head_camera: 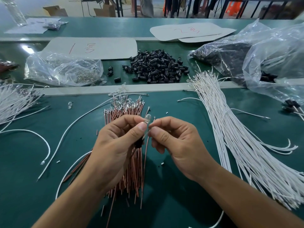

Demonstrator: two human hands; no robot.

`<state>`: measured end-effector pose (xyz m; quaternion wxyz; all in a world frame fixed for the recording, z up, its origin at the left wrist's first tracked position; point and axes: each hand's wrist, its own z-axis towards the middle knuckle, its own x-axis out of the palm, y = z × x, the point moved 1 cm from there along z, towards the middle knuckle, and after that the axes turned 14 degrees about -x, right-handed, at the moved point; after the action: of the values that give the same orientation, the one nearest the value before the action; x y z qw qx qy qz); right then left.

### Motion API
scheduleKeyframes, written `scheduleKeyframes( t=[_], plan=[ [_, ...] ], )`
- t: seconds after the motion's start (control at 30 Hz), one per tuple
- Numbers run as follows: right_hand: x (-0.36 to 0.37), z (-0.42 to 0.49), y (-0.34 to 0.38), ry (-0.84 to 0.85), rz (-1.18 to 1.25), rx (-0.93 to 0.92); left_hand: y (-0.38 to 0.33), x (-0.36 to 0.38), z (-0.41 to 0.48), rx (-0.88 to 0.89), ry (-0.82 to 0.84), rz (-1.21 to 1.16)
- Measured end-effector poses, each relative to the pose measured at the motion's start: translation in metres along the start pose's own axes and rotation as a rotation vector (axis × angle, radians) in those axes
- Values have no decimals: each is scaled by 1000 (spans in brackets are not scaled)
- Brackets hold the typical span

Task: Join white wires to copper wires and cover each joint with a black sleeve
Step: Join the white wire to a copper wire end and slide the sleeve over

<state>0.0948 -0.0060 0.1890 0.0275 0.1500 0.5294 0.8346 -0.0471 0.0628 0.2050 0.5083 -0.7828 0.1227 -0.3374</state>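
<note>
My left hand pinches a small clear bulb between thumb and forefinger, and a black sleeve sits lower in the same hand. My right hand pinches the upper end of a copper wire right beside the bulb, and the wire hangs down between my hands. A bundle of copper wires lies on the green table under my hands. A thick bundle of white wires lies to the right. A heap of black sleeves sits behind.
A clear bag of small bulbs lies at back left, and a large plastic bag with black parts at back right. Loose white wires spread at the left. Cardboard sheets lie behind the heap. A raised strip crosses the table.
</note>
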Motion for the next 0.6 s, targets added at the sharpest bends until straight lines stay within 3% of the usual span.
scheduleKeyframes(
  t=[0.33,0.6],
  plan=[
    [1,0,2,-36,146,-12,-5,-2,-2,14,2,-21],
    [3,1,2,-67,226,88,-2,1,-3,12,11,19]
  ],
)
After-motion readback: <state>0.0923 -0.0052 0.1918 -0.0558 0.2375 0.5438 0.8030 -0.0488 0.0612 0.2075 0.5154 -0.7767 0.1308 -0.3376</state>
